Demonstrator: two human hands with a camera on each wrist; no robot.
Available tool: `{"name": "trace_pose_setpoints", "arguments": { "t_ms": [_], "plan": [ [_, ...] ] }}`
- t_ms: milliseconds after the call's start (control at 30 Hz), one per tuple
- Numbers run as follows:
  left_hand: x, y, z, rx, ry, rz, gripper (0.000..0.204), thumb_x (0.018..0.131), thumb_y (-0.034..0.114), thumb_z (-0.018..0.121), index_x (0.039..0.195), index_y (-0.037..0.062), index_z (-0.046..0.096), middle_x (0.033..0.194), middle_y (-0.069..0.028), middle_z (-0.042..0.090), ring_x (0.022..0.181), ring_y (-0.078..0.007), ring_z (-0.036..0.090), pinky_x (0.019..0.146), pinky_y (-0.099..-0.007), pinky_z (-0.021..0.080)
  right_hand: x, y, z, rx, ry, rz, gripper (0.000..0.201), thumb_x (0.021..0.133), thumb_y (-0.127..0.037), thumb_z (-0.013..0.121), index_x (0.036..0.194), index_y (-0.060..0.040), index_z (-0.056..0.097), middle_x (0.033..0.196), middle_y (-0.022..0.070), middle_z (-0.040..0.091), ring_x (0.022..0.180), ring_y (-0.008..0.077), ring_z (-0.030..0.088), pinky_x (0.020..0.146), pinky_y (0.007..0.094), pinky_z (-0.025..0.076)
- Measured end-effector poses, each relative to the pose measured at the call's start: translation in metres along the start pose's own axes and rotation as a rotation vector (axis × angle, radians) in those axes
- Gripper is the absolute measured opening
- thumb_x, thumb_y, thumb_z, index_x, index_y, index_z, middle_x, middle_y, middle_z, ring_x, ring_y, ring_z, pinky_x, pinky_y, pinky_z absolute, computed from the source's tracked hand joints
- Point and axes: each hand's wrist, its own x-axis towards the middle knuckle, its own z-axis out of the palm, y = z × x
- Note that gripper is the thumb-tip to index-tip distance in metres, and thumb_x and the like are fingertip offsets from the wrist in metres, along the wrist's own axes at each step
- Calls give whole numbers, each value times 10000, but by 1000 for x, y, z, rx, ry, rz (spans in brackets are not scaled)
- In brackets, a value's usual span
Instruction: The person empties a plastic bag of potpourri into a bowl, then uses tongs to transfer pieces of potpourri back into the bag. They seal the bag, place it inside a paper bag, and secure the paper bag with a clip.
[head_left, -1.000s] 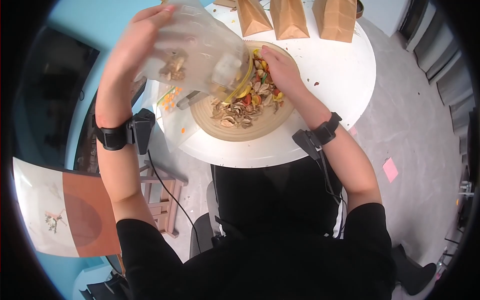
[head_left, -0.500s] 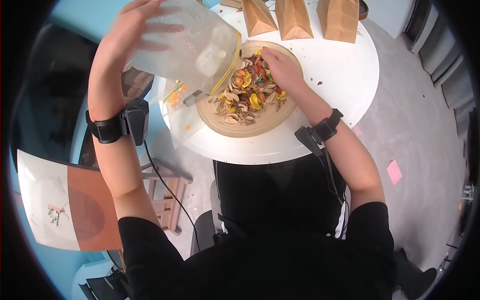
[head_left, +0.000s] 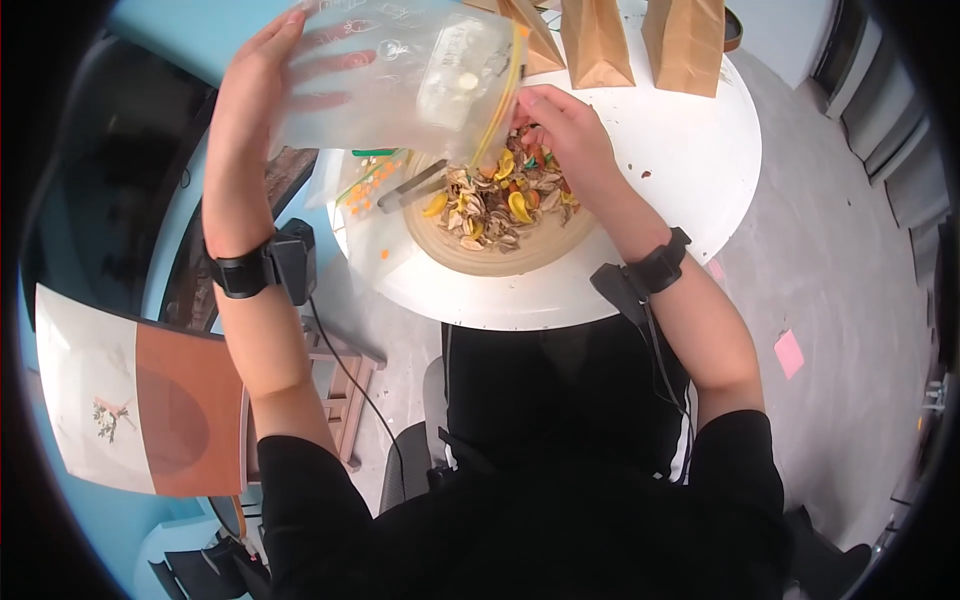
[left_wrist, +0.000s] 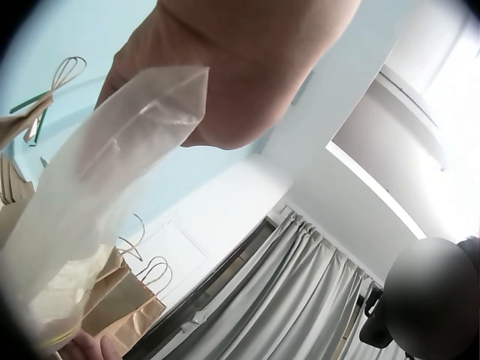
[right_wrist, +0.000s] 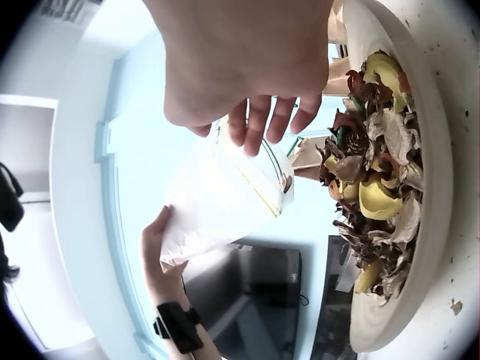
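Above a round white table, a large translucent plastic bag with a yellow zip edge is held tilted, its mouth turned toward a round beige ridged plate. The base of the bag is supported by the left hand, whose extended, spread fingers are seen through the film. Beside the zip edge, at the mouth, the right hand is placed with its fingers bent; whether the edge is pinched cannot be told. On the plate, below the mouth, brown, yellow, red and green dried petals are heaped, and a few pieces are seen caught inside the mouth in the right wrist view. Left of the heap, a flat grey tool is laid at the plate's rim, near a smaller clear bag holding orange pieces. Beyond the plate, three upright brown paper bags are lined up. On each forearm, a black strapped device is worn.
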Motion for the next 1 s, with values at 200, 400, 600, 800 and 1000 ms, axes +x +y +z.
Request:
{"name": "trace_pose_setpoints", "arguments": {
  "t_ms": [200,400,600,800,1000],
  "plan": [
    [-6,-28,-6,-304,-70,49,433,1031,226,394,1401,2,425,1266,-186,612,1049,-276,670,783,-324,576,-4,1,16,172,-72,-38,238,1016,-296,500,1059,-62,516,877,97,696,748,103,614,663,227,471],
    [-17,-54,-8,-418,74,111,383,1006,175,461,1330,-24,507,1094,-152,659,953,-231,683,736,-332,591,-9,3,16,-148,11,-95,212,1019,-273,498,1029,-61,492,668,40,627,598,91,587,568,230,457],
    [-25,-72,-7,-442,207,97,330,956,209,599,1196,-18,619,982,-87,682,818,-138,670,722,-274,556,-13,5,20,-160,20,-72,210,1021,-261,494,983,-54,499,629,27,590,560,90,570,527,246,427],
    [-30,-86,-17,-386,262,171,297,943,233,642,1113,-10,656,833,-22,663,713,-78,610,636,-217,482,-16,6,24,-332,28,-180,197,1022,-250,490,981,-58,507,669,30,607,650,84,585,591,244,419],
    [-39,-89,-18,-253,313,158,325,973,302,599,1103,14,675,757,15,605,642,-42,531,580,-202,432,-19,6,30,-417,-12,-286,193,1016,-237,491,967,-54,526,727,59,620,667,156,569,631,317,437]
  ]
}}
